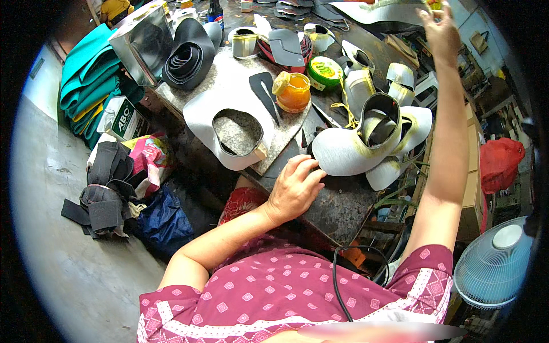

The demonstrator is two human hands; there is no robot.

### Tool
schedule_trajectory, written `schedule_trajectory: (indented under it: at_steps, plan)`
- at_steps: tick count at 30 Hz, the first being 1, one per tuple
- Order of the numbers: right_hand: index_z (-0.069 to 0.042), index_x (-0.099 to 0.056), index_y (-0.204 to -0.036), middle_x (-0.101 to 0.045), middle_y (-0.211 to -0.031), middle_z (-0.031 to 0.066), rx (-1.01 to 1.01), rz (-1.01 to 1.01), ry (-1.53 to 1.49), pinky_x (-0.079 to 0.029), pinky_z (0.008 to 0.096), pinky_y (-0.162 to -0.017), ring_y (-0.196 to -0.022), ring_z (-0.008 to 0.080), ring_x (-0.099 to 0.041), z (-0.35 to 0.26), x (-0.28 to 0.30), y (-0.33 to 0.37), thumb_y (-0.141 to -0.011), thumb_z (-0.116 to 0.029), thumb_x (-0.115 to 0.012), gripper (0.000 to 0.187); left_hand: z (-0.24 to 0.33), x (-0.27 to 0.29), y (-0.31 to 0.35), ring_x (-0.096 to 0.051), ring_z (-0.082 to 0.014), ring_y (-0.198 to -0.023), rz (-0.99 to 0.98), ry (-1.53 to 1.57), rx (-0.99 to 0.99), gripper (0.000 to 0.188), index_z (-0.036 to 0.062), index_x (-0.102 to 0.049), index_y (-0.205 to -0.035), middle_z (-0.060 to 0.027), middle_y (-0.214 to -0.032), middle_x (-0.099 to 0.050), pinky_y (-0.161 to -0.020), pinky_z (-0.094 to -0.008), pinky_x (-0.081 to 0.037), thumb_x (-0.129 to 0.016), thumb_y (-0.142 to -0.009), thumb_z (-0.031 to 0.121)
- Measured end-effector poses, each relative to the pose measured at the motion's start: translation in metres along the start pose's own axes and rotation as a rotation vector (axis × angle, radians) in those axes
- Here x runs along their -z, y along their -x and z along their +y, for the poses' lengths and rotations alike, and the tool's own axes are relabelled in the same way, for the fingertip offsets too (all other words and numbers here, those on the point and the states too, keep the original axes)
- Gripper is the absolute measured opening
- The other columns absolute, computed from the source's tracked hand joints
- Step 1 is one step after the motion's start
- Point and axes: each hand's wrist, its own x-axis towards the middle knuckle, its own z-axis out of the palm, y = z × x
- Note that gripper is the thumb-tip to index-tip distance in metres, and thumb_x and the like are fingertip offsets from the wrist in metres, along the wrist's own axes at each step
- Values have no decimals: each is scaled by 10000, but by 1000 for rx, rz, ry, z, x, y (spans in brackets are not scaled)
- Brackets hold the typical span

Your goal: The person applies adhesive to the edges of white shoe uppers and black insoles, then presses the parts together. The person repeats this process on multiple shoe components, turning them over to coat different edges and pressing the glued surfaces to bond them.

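Note:
My left hand rests at the table's near edge, fingers loosely bent and apart, with nothing visible in them. Its fingertips are beside a grey-white curved piece that looks like a shoe upper, its dark-lined band standing up. To the left lies a similar white piece around an oval opening, with a pale tab at its seam. Stretched to the far right, my right hand has its fingers bent around something small and yellowish at the picture's top edge, too cut off to name. An amber jar with a crusted top stands between the pieces.
A pale stone slab lies on the dark table. Around it are a black coiled strip, a green round tub, scissors and a metal can. A blue fan stands at right; folded green cloth at left.

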Motion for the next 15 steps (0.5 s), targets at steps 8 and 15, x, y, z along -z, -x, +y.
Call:
schedule_trajectory:
  at_steps: [8, 15]
  plan:
    - [-226, -409, -1409, -662, -1145, 118, -170, 96, 295, -502, 457, -864, -1017, 339, -649, 88, -124, 24, -817, -402, -730, 696, -2, -3, 4, -524, -360, -1140, 21, -17, 16, 262, 30, -620, -985, -153, -1128, -570, -958, -446, -460, -722, -745, 44]
    - [-181, -65, -1564, -524, -1373, 252, -506, -842, 444, -402, 476, -1075, -1257, 389, -535, 134, -188, 83, -803, -221, -696, 990, -3, -2, 3, -540, -345, -1122, 40, -20, 46, 223, 28, -631, -939, -134, -1095, -586, -934, -439, -471, -716, -734, 32]
